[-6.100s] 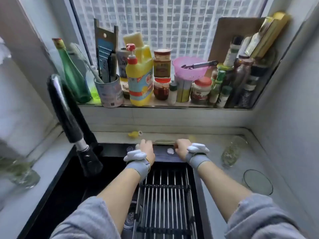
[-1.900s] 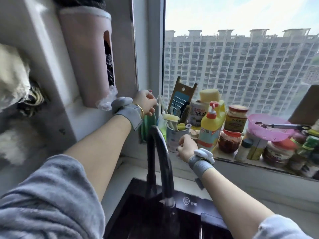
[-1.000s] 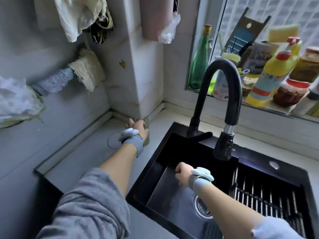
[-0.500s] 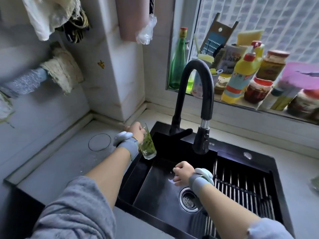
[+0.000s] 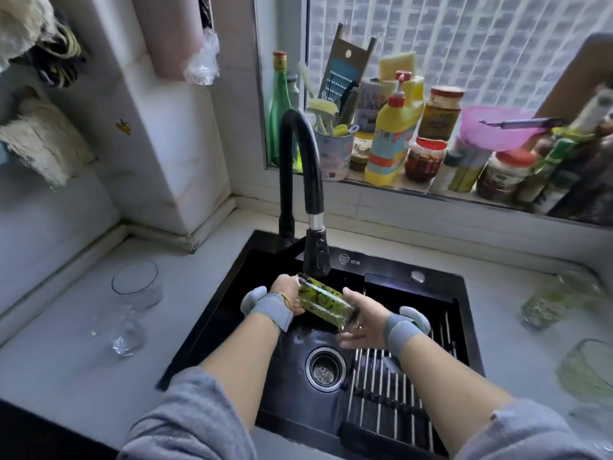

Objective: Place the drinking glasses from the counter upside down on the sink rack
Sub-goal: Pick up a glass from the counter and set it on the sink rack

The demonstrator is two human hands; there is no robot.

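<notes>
Glasses are what this job is about, and one tall clear drinking glass with a green leafy pattern [image 5: 326, 303] is in both hands now. It lies on its side in the air, just above the black sink [image 5: 232, 287] and right under the head of the black curved tap [image 5: 316, 257].

The left hand [image 5: 285, 292] is curled around one end of the glass and grips it. The right hand [image 5: 363, 322] is half open under the other end, with its fingers [image 5: 351, 340] spread and cupping the glass from below. Both hands touch the glass. Which end is the mouth is hard to tell, because the picture is a little blurry.

The step in hand looks like turning the glass over. It is halfway, not up and not down yet.

The metal sink rack with thin bars [image 5: 391, 380] sits just below and a bit to the right of the right hand. Nothing stands on it yet.

The next move probably calls for tipping the glass until its mouth faces down, then setting it gently on the bars so it stands flat and does not wobble.

More clear glasses [image 5: 136, 287] wait on the pale counter [image 5: 66, 360], well off to the left of the left hand. More green ones [image 5: 560, 300] wait far to the right of the right hand.
</notes>
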